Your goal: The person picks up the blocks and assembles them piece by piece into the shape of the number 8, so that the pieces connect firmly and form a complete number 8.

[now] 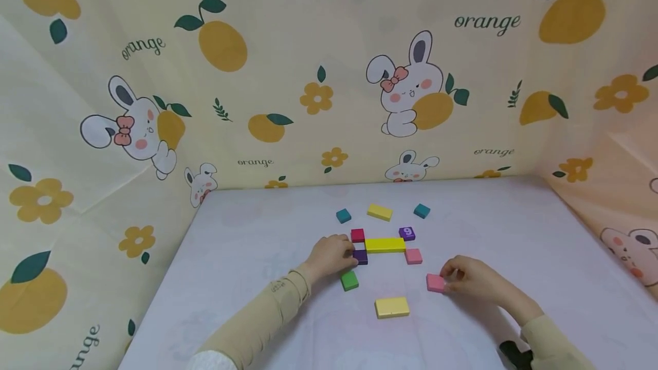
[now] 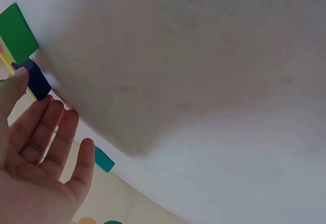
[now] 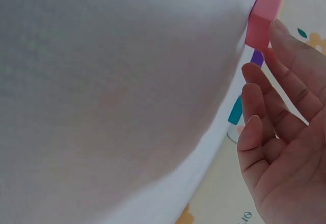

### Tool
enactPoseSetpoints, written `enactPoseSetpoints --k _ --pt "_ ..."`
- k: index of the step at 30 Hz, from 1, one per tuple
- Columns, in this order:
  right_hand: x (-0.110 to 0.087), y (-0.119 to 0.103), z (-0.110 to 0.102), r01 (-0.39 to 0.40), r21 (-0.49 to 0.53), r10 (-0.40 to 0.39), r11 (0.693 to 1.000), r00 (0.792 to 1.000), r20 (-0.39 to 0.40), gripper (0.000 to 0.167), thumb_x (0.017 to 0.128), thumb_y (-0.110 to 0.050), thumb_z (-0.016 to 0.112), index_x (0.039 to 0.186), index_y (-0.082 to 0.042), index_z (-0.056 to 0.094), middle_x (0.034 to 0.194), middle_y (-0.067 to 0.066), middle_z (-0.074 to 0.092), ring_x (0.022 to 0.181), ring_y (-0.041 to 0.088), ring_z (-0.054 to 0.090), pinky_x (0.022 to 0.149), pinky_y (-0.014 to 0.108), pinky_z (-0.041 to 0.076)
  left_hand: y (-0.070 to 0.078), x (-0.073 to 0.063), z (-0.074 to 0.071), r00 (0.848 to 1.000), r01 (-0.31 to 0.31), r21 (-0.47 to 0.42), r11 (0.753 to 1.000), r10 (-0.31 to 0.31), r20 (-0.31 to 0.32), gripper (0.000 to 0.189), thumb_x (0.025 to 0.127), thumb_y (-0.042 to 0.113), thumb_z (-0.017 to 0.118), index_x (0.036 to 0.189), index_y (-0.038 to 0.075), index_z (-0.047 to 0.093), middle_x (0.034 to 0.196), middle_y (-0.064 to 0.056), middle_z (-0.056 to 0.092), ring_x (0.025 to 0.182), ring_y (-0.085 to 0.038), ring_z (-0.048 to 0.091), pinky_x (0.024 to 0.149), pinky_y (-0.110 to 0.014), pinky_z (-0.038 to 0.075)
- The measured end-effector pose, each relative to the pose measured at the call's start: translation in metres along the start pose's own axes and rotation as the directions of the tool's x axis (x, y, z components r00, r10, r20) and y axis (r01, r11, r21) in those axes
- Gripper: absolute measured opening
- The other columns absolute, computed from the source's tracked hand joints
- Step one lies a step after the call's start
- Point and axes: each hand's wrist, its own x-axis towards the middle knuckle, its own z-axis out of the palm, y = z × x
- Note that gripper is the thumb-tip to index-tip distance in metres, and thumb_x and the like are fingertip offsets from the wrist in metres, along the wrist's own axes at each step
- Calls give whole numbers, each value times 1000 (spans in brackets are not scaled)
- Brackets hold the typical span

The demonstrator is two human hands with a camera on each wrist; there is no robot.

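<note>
My left hand (image 1: 330, 257) pinches a dark purple block (image 1: 362, 257) between thumb and fingers at the left end of a long yellow block (image 1: 384, 245). In the left wrist view the dark block (image 2: 38, 81) shows between thumb and fingertips, a green block (image 2: 18, 33) beyond it. A red block (image 1: 357, 235) lies just behind it. My right hand (image 1: 475, 283) holds a pink block (image 1: 434, 283) by its right side, with thumb and index finger at its edge in the right wrist view. Another pink block (image 1: 413, 256) touches the yellow block's right end.
A purple block marked 9 (image 1: 407, 233) lies at the yellow block's back right corner. Farther back are two teal blocks (image 1: 343, 216) and a yellow block (image 1: 380, 212). A pale yellow block (image 1: 392, 307) lies nearest the front. Patterned cloth (image 1: 349, 73) walls the table's back and sides.
</note>
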Motion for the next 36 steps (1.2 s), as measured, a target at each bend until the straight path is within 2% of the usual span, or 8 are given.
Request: enactPoseSetpoints --k 8,12,22,36 --pt "3 -11 6 -37 -2 37 999 999 -11 19 79 -16 71 97 -11 66 87 -2 61 77 14 49 65 24 44 0 -3 -2 1000 7 -4 1000 -7 -8 32 83 40 67 106 18 70 98 4 67 83 -9 58 80 -29 48" --pt "7 -15 9 -28 -22 28 999 999 -24 17 79 -14 70 96 -10 66 86 -2 61 76 14 49 65 26 44 -1 -3 -2 1000 6 0 1000 -6 -10 33 84 41 66 107 17 69 100 4 67 86 -10 58 81 -29 49" --pt "17 -31 13 -48 -59 46 997 998 -41 13 79 -13 71 91 -8 67 82 -1 62 71 13 49 64 28 45 -1 -1 -1 1000 -9 8 1000 9 -11 33 84 40 65 108 17 69 98 4 67 82 -10 56 78 -27 49" --pt "25 -39 21 -110 -48 106 993 992 -65 14 78 -13 72 90 -8 68 80 0 62 70 13 49 64 27 47 1 -1 -1 1000 -9 31 999 9 5 34 84 41 64 107 16 68 95 3 64 78 -10 52 73 -25 48"
